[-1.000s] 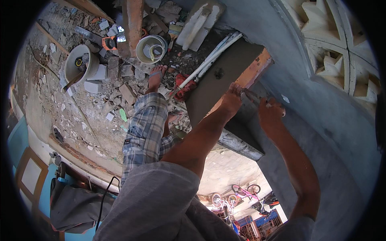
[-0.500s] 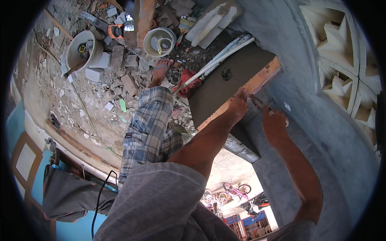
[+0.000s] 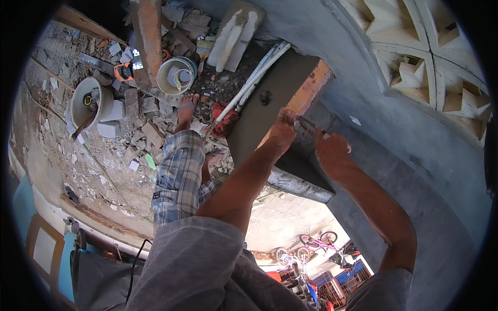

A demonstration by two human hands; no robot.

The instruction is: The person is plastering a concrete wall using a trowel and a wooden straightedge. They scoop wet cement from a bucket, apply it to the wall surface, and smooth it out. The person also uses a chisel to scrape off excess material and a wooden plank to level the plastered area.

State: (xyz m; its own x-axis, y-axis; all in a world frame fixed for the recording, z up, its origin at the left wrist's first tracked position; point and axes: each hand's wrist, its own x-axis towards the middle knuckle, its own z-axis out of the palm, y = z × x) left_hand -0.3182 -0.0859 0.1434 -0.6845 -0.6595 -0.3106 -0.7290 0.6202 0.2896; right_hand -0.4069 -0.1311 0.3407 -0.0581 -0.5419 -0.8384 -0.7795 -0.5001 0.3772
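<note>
My right hand [image 3: 332, 149] is closed around a narrow hand tool [image 3: 307, 123], too small to tell what kind, lying between my hands. Its long axis slants away and leftward from my right hand, tip toward my left hand [image 3: 282, 126], which lies on the orange-brown board [image 3: 312, 89]; whether its fingers pinch anything, I can't tell. The tool should be light, stiff and sturdy, best gripped at its near end.

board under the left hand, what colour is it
The board is mostly orange with some duller patches, seen best in the head view.
</note>
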